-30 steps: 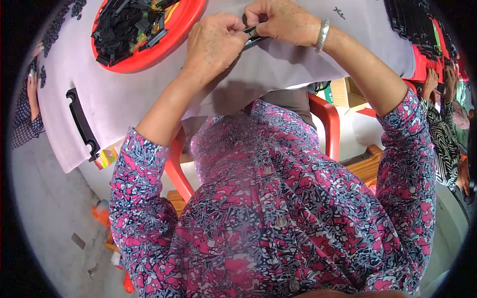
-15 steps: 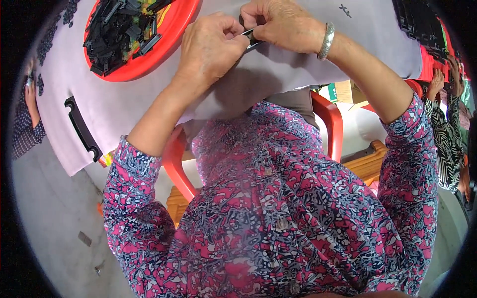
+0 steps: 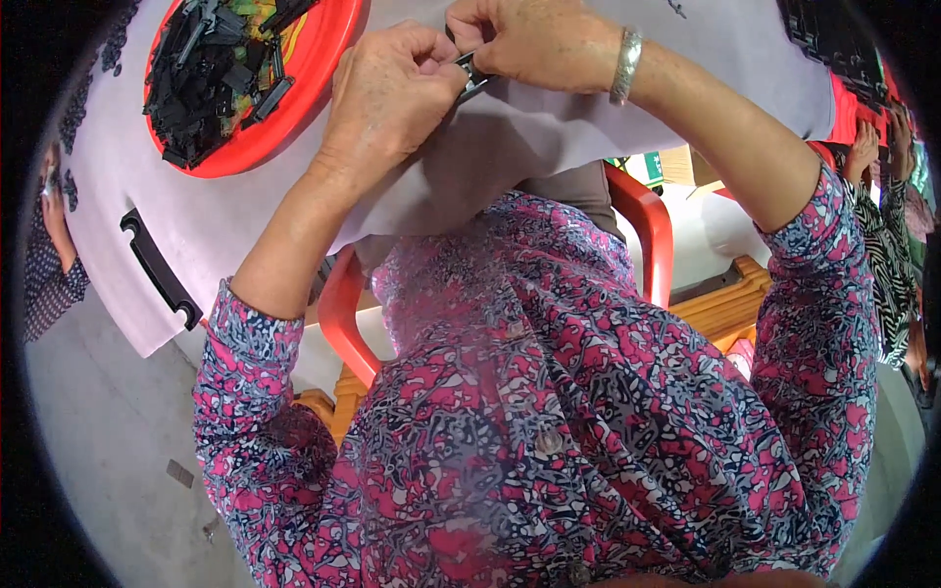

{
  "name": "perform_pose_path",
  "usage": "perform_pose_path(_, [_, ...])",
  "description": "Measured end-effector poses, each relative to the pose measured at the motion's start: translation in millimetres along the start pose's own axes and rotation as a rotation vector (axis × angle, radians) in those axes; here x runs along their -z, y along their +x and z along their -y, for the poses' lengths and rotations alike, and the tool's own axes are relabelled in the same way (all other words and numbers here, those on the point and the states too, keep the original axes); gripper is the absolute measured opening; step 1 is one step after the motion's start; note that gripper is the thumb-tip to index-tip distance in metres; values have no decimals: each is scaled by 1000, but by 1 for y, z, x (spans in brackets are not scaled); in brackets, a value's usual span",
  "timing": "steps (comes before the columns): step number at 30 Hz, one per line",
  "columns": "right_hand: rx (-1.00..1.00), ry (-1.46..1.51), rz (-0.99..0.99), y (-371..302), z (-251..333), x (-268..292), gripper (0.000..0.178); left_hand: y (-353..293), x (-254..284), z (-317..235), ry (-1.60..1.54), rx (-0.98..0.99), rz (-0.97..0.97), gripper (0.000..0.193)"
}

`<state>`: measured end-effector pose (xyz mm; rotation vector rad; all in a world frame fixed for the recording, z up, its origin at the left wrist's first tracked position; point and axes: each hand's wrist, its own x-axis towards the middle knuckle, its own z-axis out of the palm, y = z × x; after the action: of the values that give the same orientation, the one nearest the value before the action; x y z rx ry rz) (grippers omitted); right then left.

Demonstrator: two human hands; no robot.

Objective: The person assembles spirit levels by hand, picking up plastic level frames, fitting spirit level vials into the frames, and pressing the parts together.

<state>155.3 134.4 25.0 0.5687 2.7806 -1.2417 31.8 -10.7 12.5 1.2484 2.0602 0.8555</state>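
Observation:
Both hands meet over the near edge of the cloth-covered table. A small black plastic piece [image 3: 474, 75] sits between them, mostly covered by the fingers. My left hand [image 3: 392, 93] pinches one end with thumb and forefinger. At the other end, my right hand [image 3: 534, 41] grips with bent fingers, a silvery bangle [image 3: 626, 65] round its wrist. To the left of my hands stands a round red tray [image 3: 319, 59], heaped with black plastic pieces [image 3: 211, 73] like those parts, some yellow and green showing among them.
A long black bracket-shaped part [image 3: 160, 269] lies on the pale tablecloth [image 3: 108, 265] at the left. Small dark bits [image 3: 86, 103] line the far left edge. Black parts [image 3: 833, 59] are piled at the far right. Other people's hands [image 3: 863, 149] show at both sides. Red chair arms [image 3: 642, 225] flank me.
My view has shifted slightly, so the tray and both hands appear a little further left. The hands keep their pinch on the black piece, which has tilted a little.

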Motion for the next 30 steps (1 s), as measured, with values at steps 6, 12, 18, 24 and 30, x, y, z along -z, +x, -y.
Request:
perform_pose_path(6, [3,6,56,23,-6,-4,10,10,6,16,13,34,0,18])
perform_pose_path(12, [100,17,92,46,-15,1,11,-2,26,26,45,-140,-113,17])
perform_pose_path(18, [74,111,154,56,-14,6,9,-9,28,34,65,-109,-148,19])
perform_pose_path(24, [9,-62,113,49,17,10,17,-8,38,42,58,-87,-25,24])
perform_pose_path(30, [85,-191,53,47,27,4,18,-7,43,45,-62,-18,35,25])
